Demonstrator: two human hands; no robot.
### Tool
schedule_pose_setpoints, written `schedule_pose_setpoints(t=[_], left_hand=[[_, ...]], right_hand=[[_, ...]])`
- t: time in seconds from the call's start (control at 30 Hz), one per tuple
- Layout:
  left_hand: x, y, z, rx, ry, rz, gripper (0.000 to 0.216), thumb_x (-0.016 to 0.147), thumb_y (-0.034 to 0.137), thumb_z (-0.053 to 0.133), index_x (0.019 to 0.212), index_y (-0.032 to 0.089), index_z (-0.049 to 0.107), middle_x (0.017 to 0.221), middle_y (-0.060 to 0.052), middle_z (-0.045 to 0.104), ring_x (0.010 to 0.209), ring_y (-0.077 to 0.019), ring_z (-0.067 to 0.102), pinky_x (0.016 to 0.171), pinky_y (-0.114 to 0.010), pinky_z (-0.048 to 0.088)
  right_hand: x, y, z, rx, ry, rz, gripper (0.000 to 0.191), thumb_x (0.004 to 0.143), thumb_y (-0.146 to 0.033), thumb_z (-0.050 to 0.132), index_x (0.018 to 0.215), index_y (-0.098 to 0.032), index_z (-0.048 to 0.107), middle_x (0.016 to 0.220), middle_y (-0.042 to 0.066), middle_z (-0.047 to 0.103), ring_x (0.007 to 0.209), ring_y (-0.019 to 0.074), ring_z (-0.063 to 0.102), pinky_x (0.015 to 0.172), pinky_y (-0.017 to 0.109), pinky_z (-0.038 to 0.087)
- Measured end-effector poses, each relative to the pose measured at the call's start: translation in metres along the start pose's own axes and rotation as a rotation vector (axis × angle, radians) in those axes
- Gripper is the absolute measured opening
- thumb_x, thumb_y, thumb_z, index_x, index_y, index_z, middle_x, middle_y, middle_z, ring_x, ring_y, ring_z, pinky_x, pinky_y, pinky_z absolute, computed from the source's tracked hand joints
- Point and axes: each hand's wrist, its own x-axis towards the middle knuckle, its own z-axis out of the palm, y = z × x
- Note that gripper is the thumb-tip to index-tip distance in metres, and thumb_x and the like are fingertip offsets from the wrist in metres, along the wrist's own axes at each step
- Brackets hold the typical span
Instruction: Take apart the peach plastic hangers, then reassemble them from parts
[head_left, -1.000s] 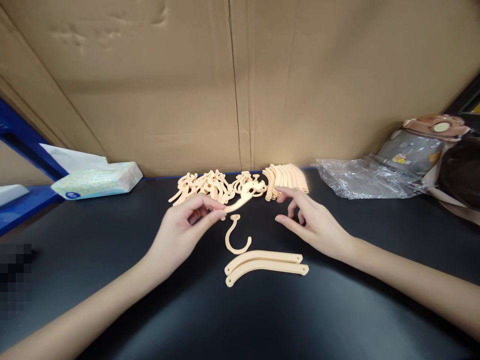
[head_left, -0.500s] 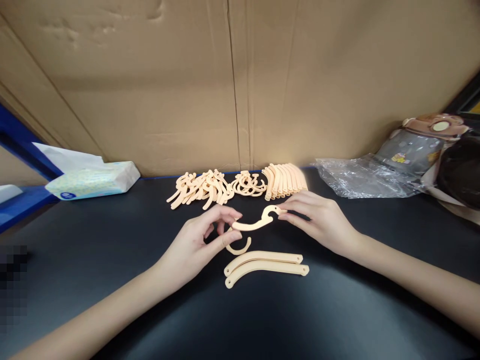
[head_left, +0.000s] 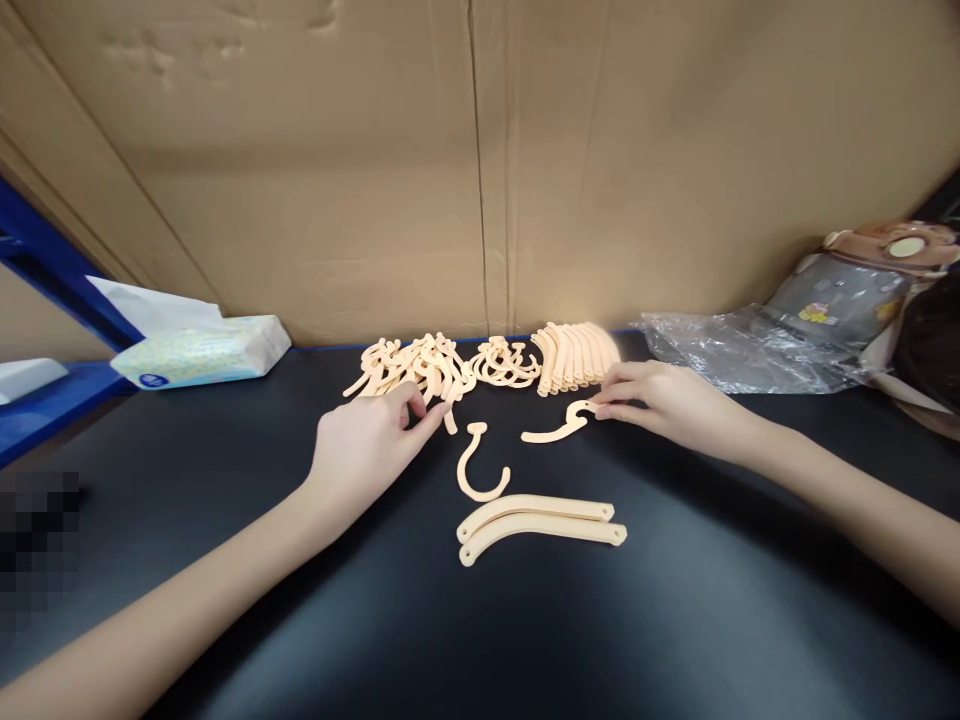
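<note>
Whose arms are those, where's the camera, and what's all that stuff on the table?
No robot here: these are one person's two bare hands. The camera sits on that person's head, looking forward and down. The right hand pinches a small curved piece by its hooked end. The left hand is by a pile of curved pieces; I can't tell whether it grips one. On the dark table lie a single hook and two long curved bars. Farther back are more hooks, a row of bars, a tissue pack and some clear plastic.
</note>
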Motion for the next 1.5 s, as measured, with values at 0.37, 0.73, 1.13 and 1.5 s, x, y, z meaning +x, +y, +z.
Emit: schedule_pose_setpoints(t=[0.37, 0.73, 1.13, 1.5], left_hand=[[0.004, 0.006, 0.004, -0.038, -0.079, -0.048, 0.033, 0.082, 0.054, 0.048, 0.072, 0.024, 0.06, 0.06, 0.0, 0.062, 0.062, -0.0219, 0.06, 0.052, -0.026, 0.029], [0.0, 0.011, -0.004, 0.067, -0.127, -0.111, 0.032, 0.084, 0.049, 0.045, 0.085, 0.025, 0.065, 0.07, 0.0, 0.068, 0.073, -0.0229, 0.064, 0.055, -0.027, 0.034], [-0.004, 0.018, -0.006, 0.267, -0.133, -0.081, 0.028, 0.085, 0.036, 0.043, 0.085, 0.019, 0.064, 0.072, -0.007, 0.07, 0.075, -0.0301, 0.068, 0.054, -0.03, 0.036], [-0.004, 0.014, -0.002, 0.368, -0.094, 0.033, 0.029, 0.091, 0.026, 0.034, 0.091, 0.012, 0.06, 0.071, -0.01, 0.069, 0.071, -0.0295, 0.069, 0.051, -0.029, 0.033]], right_hand=[[-0.003, -0.019, -0.003, -0.131, 0.001, -0.028, 0.027, 0.094, -0.032, 0.049, 0.09, -0.021, 0.073, 0.086, 0.004, 0.066, 0.073, 0.0174, 0.06, 0.068, 0.033, 0.043], [-0.005, -0.026, -0.003, -0.124, 0.02, -0.07, 0.022, 0.091, -0.031, 0.054, 0.089, -0.02, 0.073, 0.082, 0.003, 0.065, 0.076, 0.0169, 0.061, 0.069, 0.03, 0.043], [-0.007, -0.027, -0.002, -0.083, -0.009, -0.054, 0.023, 0.093, -0.029, 0.051, 0.09, -0.019, 0.072, 0.084, 0.003, 0.064, 0.074, 0.0159, 0.061, 0.066, 0.028, 0.044], [-0.007, -0.03, -0.001, -0.056, -0.02, -0.019, 0.022, 0.093, -0.028, 0.05, 0.093, -0.02, 0.07, 0.086, 0.002, 0.064, 0.073, 0.0151, 0.062, 0.065, 0.028, 0.045]])
